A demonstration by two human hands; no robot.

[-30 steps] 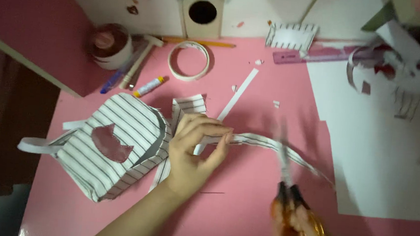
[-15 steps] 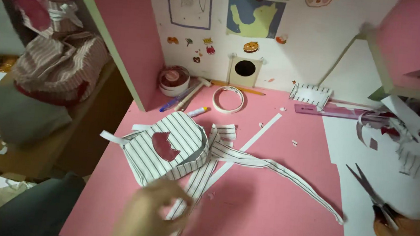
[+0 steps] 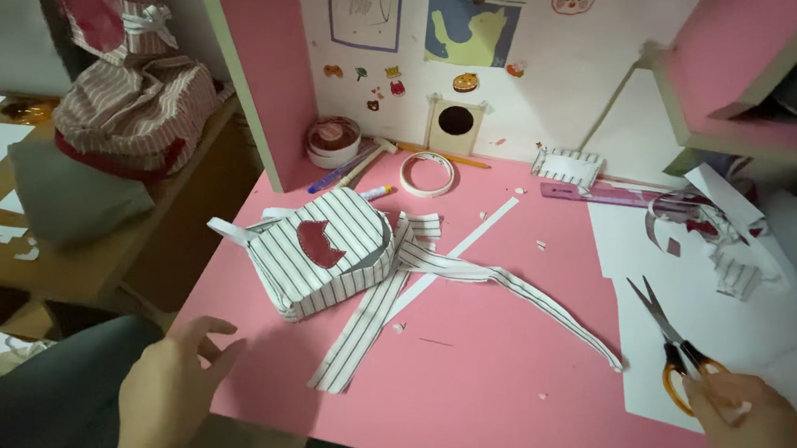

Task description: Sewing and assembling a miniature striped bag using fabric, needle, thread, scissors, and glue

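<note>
Here the broad pink desk [image 3: 500, 374] carries everything, its near edge running along the bottom of the view. Toward its right edge lies a large white paper sheet [image 3: 750, 328], and toward the left edge, near the middle of the depth, sits the small white pouch of black-striped fabric with a dark red patch [image 3: 325, 251]; its long striped fabric straps [image 3: 470, 277] trail rightward and toward the near edge.

The right hand [image 3: 760, 442], at the near right corner, is closed around the orange handles of the black-bladed scissors [image 3: 669, 335], whose blades stand parted and point toward the back of the desk over the paper. The left hand [image 3: 168, 386] hovers at the near left corner, fingers spread, its grip released and empty, close to the pouch but apart from it.

To my eye this is a pause between cuts, with the striped piece lying free. A further cut would call for the empty hand to pin a strap flat while the blades come across from the right.

Along the back edge lie a ring of pale tape [image 3: 426, 173] and a purple ruler [image 3: 600, 193].
</note>
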